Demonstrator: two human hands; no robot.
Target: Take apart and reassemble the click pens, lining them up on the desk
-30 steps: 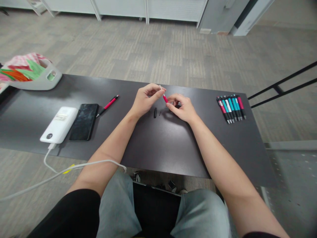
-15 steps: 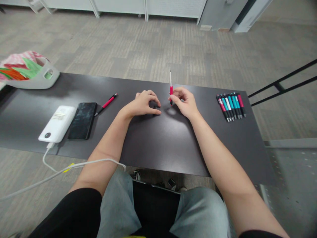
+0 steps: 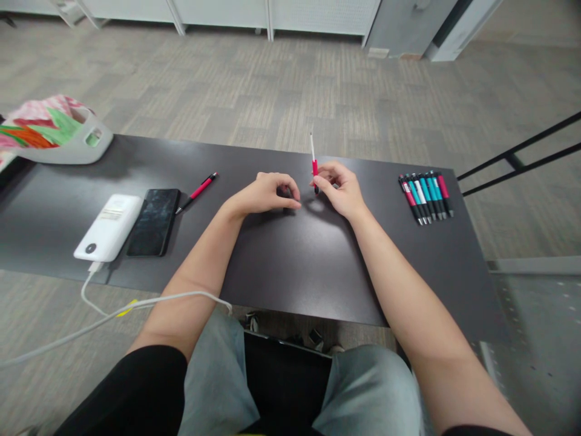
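My right hand [image 3: 338, 188] pinches a partly disassembled red pen [image 3: 315, 168] upright between thumb and fingers. Its thin white refill [image 3: 312, 145] sticks out of the top, and a dark end shows below the fingers. Just to the left, my left hand [image 3: 275, 192] hovers low over the table, fingers curved and a gap between thumb and forefinger. A dark patch lies beneath that hand; whether it is a small part or a shadow I cannot tell.
On the dark table [image 3: 290, 260], several pens [image 3: 424, 197] lie in a row at right. To the left are a red-and-black pen [image 3: 197, 192], a phone [image 3: 154, 221] and a white power bank [image 3: 109, 227] with a cable [image 3: 149, 301]. A white basket [image 3: 97, 145] stands far left.
My left hand has shifted slightly right toward the held pen, its fingers curling closer to the thumb. A small black piece seen under it earlier is now mostly hidden. The right hand keeps its grip.
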